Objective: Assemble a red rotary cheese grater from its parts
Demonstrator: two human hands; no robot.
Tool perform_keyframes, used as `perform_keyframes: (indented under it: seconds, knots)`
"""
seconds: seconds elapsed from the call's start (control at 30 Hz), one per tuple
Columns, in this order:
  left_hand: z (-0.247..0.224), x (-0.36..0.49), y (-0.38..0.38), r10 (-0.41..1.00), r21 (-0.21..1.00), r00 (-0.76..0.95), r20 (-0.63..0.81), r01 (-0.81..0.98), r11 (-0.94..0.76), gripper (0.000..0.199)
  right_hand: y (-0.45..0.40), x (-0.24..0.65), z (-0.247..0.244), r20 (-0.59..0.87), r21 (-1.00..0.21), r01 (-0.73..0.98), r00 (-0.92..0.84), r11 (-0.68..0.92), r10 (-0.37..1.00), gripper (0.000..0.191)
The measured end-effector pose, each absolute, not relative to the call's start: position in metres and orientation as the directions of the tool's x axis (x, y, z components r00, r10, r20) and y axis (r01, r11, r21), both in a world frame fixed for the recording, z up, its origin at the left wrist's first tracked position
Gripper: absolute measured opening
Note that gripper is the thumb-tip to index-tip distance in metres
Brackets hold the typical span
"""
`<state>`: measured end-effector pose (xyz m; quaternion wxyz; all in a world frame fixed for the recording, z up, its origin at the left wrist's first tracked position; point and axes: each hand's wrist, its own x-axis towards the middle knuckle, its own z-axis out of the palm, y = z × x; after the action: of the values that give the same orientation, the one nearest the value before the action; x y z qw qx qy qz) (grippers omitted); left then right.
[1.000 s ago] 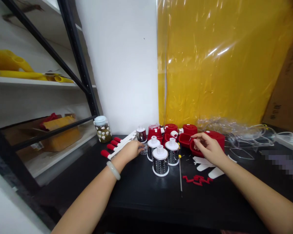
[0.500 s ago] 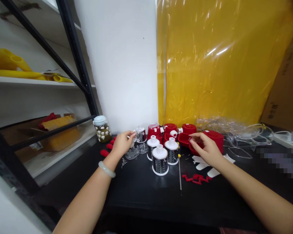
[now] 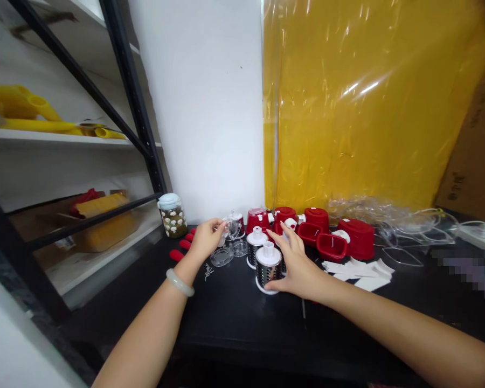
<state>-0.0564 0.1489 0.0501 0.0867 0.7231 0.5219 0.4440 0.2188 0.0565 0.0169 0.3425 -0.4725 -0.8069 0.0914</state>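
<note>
My left hand (image 3: 207, 238) pinches a clear plastic part (image 3: 227, 233) above the table. Below it lie other clear plastic parts (image 3: 222, 256) and a small pile of screws (image 3: 208, 271). My right hand (image 3: 297, 264) has its fingers spread at the right side of the front grater drum (image 3: 268, 265), a metal cylinder with a white top. The thumb overlaps that drum's lower side; whether it presses on it I cannot tell. Behind stands a second grater drum (image 3: 255, 242); a third is mostly hidden by the right hand.
Red plastic housings (image 3: 355, 240) line the back of the table (image 3: 226, 318). White flat parts (image 3: 364, 269) lie right of my hand. A lidded jar (image 3: 172, 216) and red handles (image 3: 177, 255) are at left. Clear plastic wrap (image 3: 412, 226) is heaped at back right, by shelves' opposite side.
My right hand has moved left and nearer, from the red housings to the grater drums, and its fingers have spread. The left hand still holds the clear part. The view has shifted slightly.
</note>
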Motion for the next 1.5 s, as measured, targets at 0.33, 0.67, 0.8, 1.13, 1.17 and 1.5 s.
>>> perform_keyframes:
  seconds: [0.33,0.67,0.8,1.13,1.17,1.5]
  knots:
    - [0.049,-0.058,0.151,0.829,0.590,0.061,0.556,0.673,-0.446,0.039,0.078,0.209,0.008,0.521,-0.401,0.747,-0.290,0.530,0.803,0.099]
    - [0.052,-0.058,0.149,0.836,0.612,0.062,0.545,0.652,-0.448,0.037,0.089,0.204,0.010,0.533,-0.354,0.770,-0.300,0.531,0.791,0.085]
    - [0.052,-0.058,0.148,0.833,0.606,0.063,0.550,0.656,-0.450,0.037,0.090,0.200,0.011,0.510,-0.360,0.785,-0.286,0.504,0.811,0.093]
    - [0.051,-0.060,0.151,0.811,0.577,0.036,0.584,0.685,-0.445,0.039,0.081,0.230,0.025,0.530,-0.358,0.738,-0.344,0.572,0.775,0.104]
    - [0.052,-0.060,0.151,0.810,0.574,0.033,0.586,0.688,-0.443,0.038,0.081,0.237,0.030,0.541,-0.347,0.735,-0.351,0.583,0.765,0.098]
    - [0.058,-0.060,0.146,0.805,0.540,0.008,0.593,0.738,-0.405,0.036,0.107,0.417,0.108,0.732,-0.077,0.994,0.004,0.078,0.682,0.050]
